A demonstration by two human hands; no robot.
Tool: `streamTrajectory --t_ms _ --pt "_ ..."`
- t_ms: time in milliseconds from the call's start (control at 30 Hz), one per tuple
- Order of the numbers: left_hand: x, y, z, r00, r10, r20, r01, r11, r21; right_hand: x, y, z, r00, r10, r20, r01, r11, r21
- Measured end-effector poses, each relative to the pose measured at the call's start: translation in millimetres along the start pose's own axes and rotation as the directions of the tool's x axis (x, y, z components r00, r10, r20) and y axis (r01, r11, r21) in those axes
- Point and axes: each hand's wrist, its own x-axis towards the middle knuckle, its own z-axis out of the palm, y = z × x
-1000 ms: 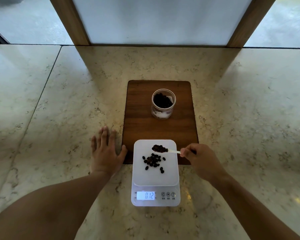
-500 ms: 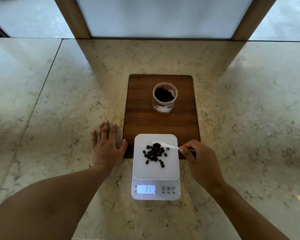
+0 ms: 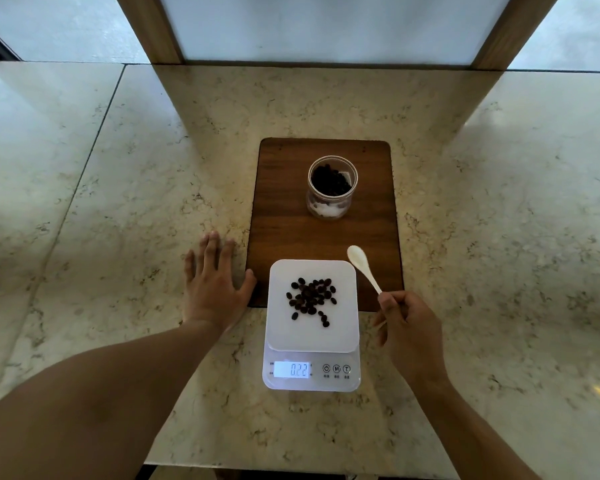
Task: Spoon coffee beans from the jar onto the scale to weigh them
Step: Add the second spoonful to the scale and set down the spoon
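White spoon (image 3: 362,268), empty, pinched in the right hand (image 3: 407,327) just right of the scale (image 3: 311,337); left hand (image 3: 215,289) flat.

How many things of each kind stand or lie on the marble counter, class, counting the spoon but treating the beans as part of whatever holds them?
Wooden board: 1
Glass jar: 1
Digital scale: 1
White spoon: 1
Total: 4

We see through one wide-angle head camera, looking forward and steeply down at the tabletop (image 3: 118,202) from close above, the scale (image 3: 311,341) central, the wall panel (image 3: 326,26) at top.
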Motion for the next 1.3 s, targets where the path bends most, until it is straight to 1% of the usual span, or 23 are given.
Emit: streamTrajectory --t_ms 67,100,233,333,433,567,733,900,1000,1100,1167,1200,1300 --pt "-0.3 0.7 -0.8 1.000 -0.003 -0.001 0.003 1.000 -0.004 -6.7 6.2 3.0 0.997 0.078 -0.002 -0.078 0.996 0.049" --pt "0.0 0.4 -1.2 1.000 -0.004 0.000 0.004 1.000 -0.006 -10.3 9.5 5.2 0.996 0.086 -0.013 -0.086 0.996 0.028" --pt "1.2 -0.9 -1.2 1.000 -0.004 0.006 0.004 1.000 -0.010 -23.5 17.8 12.8 0.994 0.011 -0.109 -0.030 0.983 -0.182" --pt "-0.8 0.9 -1.3 1.000 -0.008 0.016 0.008 1.000 -0.020 -27.1 25.0 14.0 0.982 -0.028 -0.187 -0.019 0.970 -0.240" --pt "-1.8 0.5 -2.6 1.000 -0.009 0.019 0.010 1.000 -0.019 -25.3 30.6 14.8 0.972 -0.021 -0.232 -0.052 0.951 -0.304" --pt "-1.1 2.0 -3.4 1.000 -0.007 0.022 0.008 1.000 -0.028 -23.3 32.3 10.6 0.978 -0.064 -0.200 -0.013 0.932 -0.362" --pt "-1.7 3.6 -4.4 0.999 -0.014 0.045 0.016 0.999 -0.034 -21.6 33.4 7.7 0.987 -0.062 -0.147 -0.007 0.903 -0.430" --pt "1.0 -0.6 -1.6 0.998 0.000 0.068 -0.003 0.999 0.038 -17.4 31.3 9.3 0.990 -0.038 -0.139 -0.028 0.893 -0.448" --pt "1.4 0.3 -2.4 0.990 -0.014 0.141 0.007 0.999 0.044 -17.2 33.1 8.7 0.988 -0.031 -0.148 -0.039 0.894 -0.447" --pt "7.5 -2.4 -7.8 0.972 -0.020 0.236 0.022 1.000 -0.007 -19.2 33.6 9.4 0.985 -0.018 -0.169 -0.051 0.916 -0.399" --pt "8.8 -4.7 -15.4 0.955 -0.042 0.295 0.062 0.996 -0.058 -17.9 32.4 8.6 0.987 -0.019 -0.160 -0.046 0.918 -0.395" --pt "4.2 -4.2 -18.6 0.947 -0.052 0.318 0.078 0.994 -0.070 -16.6 32.6 8.2 0.988 -0.016 -0.151 -0.047 0.914 -0.404" --pt "-30.9 -1.0 -23.5 0.929 -0.054 0.366 0.072 0.997 -0.035 -16.3 28.2 3.3 0.994 -0.007 -0.110 -0.041 0.904 -0.427"
